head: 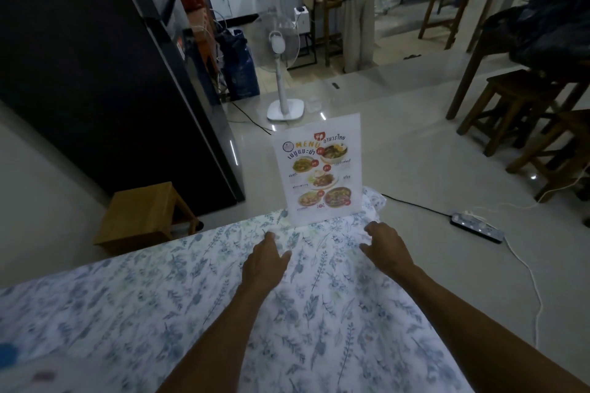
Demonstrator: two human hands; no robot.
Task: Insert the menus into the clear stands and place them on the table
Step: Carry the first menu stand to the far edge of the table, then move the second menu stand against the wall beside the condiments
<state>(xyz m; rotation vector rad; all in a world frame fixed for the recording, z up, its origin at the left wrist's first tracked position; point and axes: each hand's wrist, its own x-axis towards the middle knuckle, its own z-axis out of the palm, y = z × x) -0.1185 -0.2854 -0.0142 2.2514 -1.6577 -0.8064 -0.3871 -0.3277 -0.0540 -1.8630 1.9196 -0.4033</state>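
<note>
A printed food menu in a clear stand [320, 171] stands upright at the far corner of the table, on the white cloth with a blue leaf pattern [191, 297]. My left hand [266, 260] rests flat on the cloth just in front of the stand, to its left, fingers apart and holding nothing. Off to the stand's right, my right hand [384, 247] hovers low over the cloth, fingers loosely spread, empty. Neither hand touches the stand.
A wooden stool [143, 215] stands left of the table corner beside a black cabinet [95, 80]. A white floor fan [282, 73], a power strip with cables [477, 226], wooden stools [523, 105] and a standing person [354, 6] lie beyond.
</note>
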